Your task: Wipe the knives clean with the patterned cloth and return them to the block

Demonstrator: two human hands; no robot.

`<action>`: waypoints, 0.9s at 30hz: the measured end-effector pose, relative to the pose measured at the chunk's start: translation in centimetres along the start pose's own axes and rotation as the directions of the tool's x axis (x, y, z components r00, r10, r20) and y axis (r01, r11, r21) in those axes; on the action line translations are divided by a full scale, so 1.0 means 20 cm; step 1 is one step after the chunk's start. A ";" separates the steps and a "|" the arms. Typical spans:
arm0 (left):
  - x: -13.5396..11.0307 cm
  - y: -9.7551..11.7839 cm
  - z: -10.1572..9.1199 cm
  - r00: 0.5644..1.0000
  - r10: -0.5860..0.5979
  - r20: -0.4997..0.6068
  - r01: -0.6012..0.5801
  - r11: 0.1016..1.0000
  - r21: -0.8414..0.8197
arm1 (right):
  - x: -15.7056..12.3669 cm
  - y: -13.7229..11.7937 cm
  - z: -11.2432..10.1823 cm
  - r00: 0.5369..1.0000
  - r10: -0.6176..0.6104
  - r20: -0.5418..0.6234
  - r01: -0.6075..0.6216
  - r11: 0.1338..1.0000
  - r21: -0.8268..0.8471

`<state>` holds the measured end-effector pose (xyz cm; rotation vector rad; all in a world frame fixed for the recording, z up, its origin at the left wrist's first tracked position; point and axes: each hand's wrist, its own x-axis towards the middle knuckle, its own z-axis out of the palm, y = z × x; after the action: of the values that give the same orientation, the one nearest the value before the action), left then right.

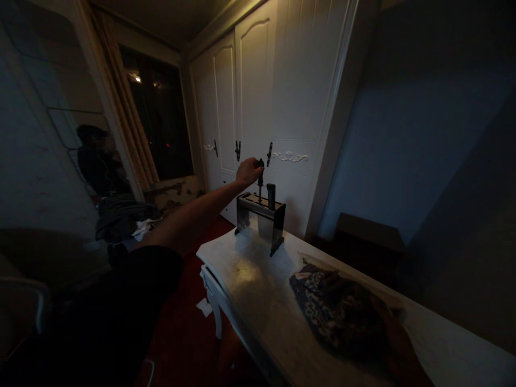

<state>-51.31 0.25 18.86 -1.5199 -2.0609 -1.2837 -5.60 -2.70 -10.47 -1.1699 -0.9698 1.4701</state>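
Note:
My left hand (249,172) reaches far out and is closed on the black handle (260,171) of a tool with a thin metal shaft. The shaft points down into the top of a knife block (262,204), a metal-and-black stand with an open middle. A second black handle (271,196) sticks up from the same top, just right of the shaft. At lower right, my right hand (389,322) rests against a dark patterned cloth (322,306) bunched on the white table (258,290). Shadow hides its fingers, so their grip is unclear.
Behind the table stands a white wardrobe (253,97). A dark box-shaped piece (368,234) is by the right wall. At left are a pile of clothes (121,217), a curtain (124,118) and a dim figure (94,161). White paper (204,307) lies on the red floor.

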 end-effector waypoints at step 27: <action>0.23 0.58 -0.45 0.927 0.153 -0.342 -0.227 0.955 -0.189 | -0.13 -0.13 0.16 0.973 0.231 -0.003 -0.227 0.956 0.184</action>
<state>-45.46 -3.28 32.68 -1.4399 -1.5659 -1.6082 -8.06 -4.68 -6.84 -1.1917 -0.6826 1.6861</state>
